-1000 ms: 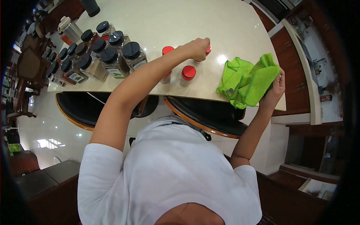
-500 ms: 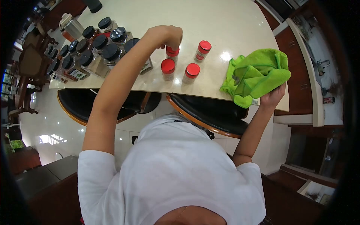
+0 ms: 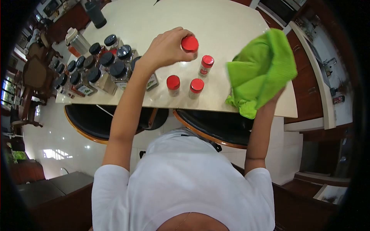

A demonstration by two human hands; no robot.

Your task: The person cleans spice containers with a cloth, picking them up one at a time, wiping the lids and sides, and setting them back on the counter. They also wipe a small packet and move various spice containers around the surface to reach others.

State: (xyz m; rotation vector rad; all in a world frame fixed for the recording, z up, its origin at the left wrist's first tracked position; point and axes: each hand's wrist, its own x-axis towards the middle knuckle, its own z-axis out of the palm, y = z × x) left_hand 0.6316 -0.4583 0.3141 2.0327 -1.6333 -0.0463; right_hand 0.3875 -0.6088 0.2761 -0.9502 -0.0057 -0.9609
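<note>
My left hand (image 3: 169,48) is wrapped round a red-capped spice jar (image 3: 190,44), held above the table with its lid towards me. Below it three more red-capped jars stand upright on the table: one at the left (image 3: 173,85), one in the middle (image 3: 196,88) and one farther back (image 3: 206,66). At the right my right hand (image 3: 276,96) grips a bright green cloth (image 3: 262,69), which hides most of the fingers. The cloth bunches upward, and its lower end hangs near the table's front edge.
Several black-capped spice jars (image 3: 99,77) crowd the left side of the pale table (image 3: 216,23). Behind them stand a clear pitcher (image 3: 77,40) and a dark bottle (image 3: 95,14). Black-seated chairs (image 3: 216,125) are tucked under the front edge.
My left hand has lifted one red-capped jar off the table and moved it slightly right. My right hand has raised the green cloth, which has spread upward.
</note>
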